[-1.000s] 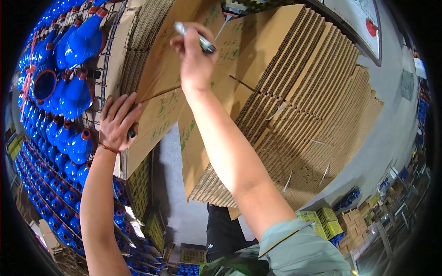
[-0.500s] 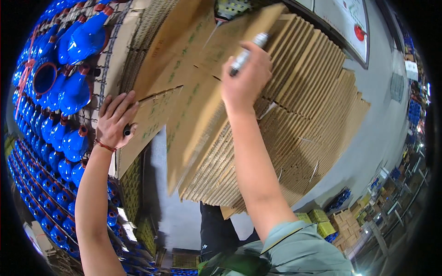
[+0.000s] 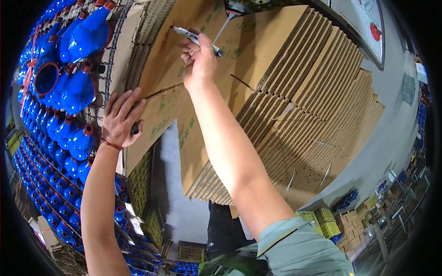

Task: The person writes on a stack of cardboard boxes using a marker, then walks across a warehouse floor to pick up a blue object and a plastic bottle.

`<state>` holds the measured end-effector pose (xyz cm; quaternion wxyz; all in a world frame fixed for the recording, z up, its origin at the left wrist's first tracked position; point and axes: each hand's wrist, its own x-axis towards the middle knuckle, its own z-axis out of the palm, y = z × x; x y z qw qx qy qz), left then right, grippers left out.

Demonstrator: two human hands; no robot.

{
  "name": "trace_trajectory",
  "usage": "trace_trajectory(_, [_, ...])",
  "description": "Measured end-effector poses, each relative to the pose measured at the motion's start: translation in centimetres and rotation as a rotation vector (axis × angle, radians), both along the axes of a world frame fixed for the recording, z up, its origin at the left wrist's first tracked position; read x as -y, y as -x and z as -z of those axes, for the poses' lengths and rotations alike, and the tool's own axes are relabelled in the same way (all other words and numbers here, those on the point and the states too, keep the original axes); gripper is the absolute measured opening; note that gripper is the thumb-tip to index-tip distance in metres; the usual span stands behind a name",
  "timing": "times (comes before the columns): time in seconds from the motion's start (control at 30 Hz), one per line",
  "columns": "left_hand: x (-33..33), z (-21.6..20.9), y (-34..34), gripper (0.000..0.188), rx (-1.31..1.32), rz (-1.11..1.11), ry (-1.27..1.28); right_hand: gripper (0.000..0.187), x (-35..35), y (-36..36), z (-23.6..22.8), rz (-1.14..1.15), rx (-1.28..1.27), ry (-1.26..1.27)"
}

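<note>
Two hands appear: at upper centre, the right hand has its grip clamped on a white marker, tip at a printed cardboard sheet; left of centre, the left hand lies spread on the sheet's edge, thumb grip closed on a black cap.

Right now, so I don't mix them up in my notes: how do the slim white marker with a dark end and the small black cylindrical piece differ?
The slim white marker has a mostly white barrel; the small black cylindrical piece looks black. The marker shows much longer than the stubby piece. The marker is in the right hand's fingers; the piece is tucked by the left hand's thumb. Both are held.
</note>
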<state>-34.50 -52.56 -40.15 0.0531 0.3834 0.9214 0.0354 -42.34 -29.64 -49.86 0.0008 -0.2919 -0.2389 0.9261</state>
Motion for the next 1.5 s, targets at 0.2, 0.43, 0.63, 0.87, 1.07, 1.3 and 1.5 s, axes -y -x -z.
trace_trajectory(0.2, [-0.2,0.2,0.3,0.047,-0.006,0.011,-0.003,0.031,-0.2,0.7,0.2,-0.003,0.126,-0.139])
trace_trajectory(0.43, [-0.1,-0.4,0.2,0.05,-0.004,-0.011,0.024,0.019,1.2,2.0,-3.5,0.224,-0.27,-0.482])
trace_trajectory(0.63, [-1.0,0.0,0.7,0.05,-0.019,0.03,-0.023,0.044,2.1,3.6,-2.5,-0.024,-0.193,-1.544])
trace_trajectory(0.87, [0.1,-0.6,0.2,0.053,0.036,0.023,-0.015,0.041,-6.3,-1.4,-4.6,-0.292,-0.049,-1.876])
trace_trajectory(1.07, [-0.2,-0.4,0.6,0.053,0.079,0.019,-0.017,0.033,-7.5,-1.7,-5.7,0.16,-0.383,-1.464])
trace_trajectory(1.3, [-0.5,-0.2,0.7,0.055,0.05,0.035,0.023,0.039,-2.1,-0.3,-4.6,-0.274,-0.807,-1.77])
trace_trajectory(1.5, [1.0,-0.4,0.0,0.053,0.061,-0.011,0.016,0.034,-9.3,-5.2,-8.0,-0.535,-0.163,-1.955])
